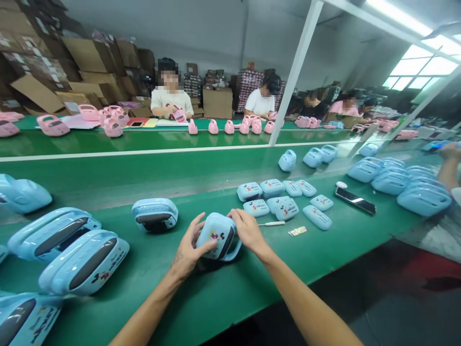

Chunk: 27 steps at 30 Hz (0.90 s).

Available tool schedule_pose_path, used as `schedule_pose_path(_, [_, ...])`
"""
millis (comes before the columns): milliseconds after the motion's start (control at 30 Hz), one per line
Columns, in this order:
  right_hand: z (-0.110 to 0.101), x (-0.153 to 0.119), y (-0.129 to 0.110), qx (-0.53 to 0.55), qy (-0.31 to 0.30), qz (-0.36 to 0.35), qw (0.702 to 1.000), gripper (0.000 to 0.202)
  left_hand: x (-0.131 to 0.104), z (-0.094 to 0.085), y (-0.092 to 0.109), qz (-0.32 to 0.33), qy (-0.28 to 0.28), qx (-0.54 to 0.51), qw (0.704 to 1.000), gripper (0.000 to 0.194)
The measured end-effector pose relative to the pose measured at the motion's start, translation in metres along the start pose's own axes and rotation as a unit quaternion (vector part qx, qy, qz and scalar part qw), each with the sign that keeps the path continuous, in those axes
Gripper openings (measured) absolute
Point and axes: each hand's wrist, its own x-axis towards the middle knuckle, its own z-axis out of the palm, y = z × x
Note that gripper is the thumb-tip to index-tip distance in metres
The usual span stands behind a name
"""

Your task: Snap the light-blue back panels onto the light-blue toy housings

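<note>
While a person's two bare hands work near the tabletop's [223,307] close edge, a glossy light-blue Mickey-printed case [211,230] sits tilted between them, its printed face turned up; whether its underside touches the surface is unclear. The left hand [190,242] holds it, fingers partly spread around the left side and thumb across the front. The right hand [248,230] has its fingers bent close together at the upper right edge; whether they pinch is hidden. The case looks like hollow, rigid plastic, so probably light but slick and easily scratched; the sides or the loop handle [236,251] should give the surest hold, sparing the print. Toward the tabletop's right end lie loose printed panels [288,210], a slim white-handled tool [275,223] and a phone [355,200]; toward the left end stand similar blue cases [86,264].
</note>
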Motion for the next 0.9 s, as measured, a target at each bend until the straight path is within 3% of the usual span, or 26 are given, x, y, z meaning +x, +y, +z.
schedule_pose_path(100, [-0.001, -0.014, 0.001, 0.197, -0.071, 0.072, 0.975, 0.049, 0.003, 0.004, 0.011, -0.019, 0.004, -0.067, 0.998, 0.098])
schedule_pose_path(167, [0.002, -0.022, 0.001, 0.303, -0.076, 0.061, 0.948, 0.052, 0.003, 0.010, 0.017, -0.007, 0.036, -0.127, 0.991, 0.100])
schedule_pose_path(233, [0.004, -0.024, 0.000, 0.334, -0.079, 0.035, 0.939, 0.066, 0.003, 0.014, 0.021, 0.008, 0.054, -0.166, 0.985, 0.096])
schedule_pose_path(300, [0.003, -0.022, -0.004, 0.287, -0.097, 0.019, 0.953, 0.074, 0.006, 0.012, 0.023, 0.018, 0.052, -0.170, 0.984, 0.082])
schedule_pose_path(400, [-0.004, -0.017, -0.014, 0.117, -0.106, -0.032, 0.987, 0.066, 0.018, 0.001, 0.024, 0.066, 0.063, -0.107, 0.990, 0.059])
schedule_pose_path(500, [-0.008, -0.012, -0.023, -0.047, -0.116, -0.091, 0.988, 0.059, 0.032, -0.006, 0.023, 0.099, 0.071, 0.022, 0.992, 0.063])
schedule_pose_path(567, [-0.006, -0.009, -0.023, -0.090, -0.127, -0.099, 0.983, 0.057, 0.037, -0.004, 0.019, 0.096, 0.077, 0.100, 0.987, 0.070])
schedule_pose_path(700, [0.004, -0.010, -0.010, -0.025, -0.118, -0.063, 0.991, 0.054, 0.037, 0.008, 0.009, 0.111, 0.131, 0.118, 0.978, 0.079])
schedule_pose_path(900, [0.017, -0.028, 0.015, 0.089, -0.069, -0.083, 0.990, 0.060, 0.028, 0.017, 0.002, 0.127, 0.130, 0.101, 0.978, 0.078])
